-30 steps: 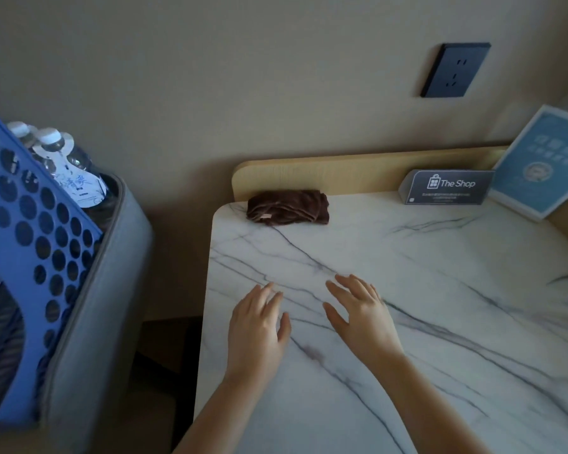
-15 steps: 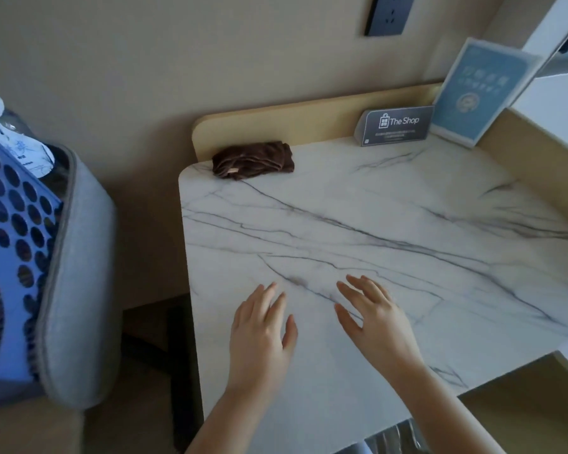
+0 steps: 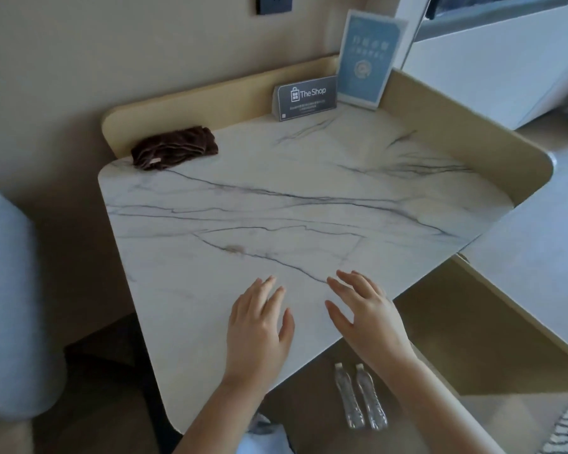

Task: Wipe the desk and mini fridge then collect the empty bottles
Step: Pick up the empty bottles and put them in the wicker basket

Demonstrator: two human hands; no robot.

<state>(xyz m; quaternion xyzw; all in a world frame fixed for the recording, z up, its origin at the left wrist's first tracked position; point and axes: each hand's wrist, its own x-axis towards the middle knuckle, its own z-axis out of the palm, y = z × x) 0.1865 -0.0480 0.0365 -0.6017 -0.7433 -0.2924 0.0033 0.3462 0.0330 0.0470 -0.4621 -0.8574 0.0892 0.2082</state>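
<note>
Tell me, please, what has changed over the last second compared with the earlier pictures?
Mostly the view moved: the head swung right and down, so the blue basket left the frame and two bottles on the floor below the desk came into sight. Nothing was grasped or released. The left hand and right hand remain open over the near edge, and the brown cloth and the signs stayed put.

hotel room: "the shop" sign [image 3: 305, 97]

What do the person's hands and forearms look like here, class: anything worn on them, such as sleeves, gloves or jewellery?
Both the left hand and the right hand are bare: no gloves, rings, watch or bracelets show. The forearms are uncovered right to the bottom edge of the picture, so no sleeve is visible.
</note>
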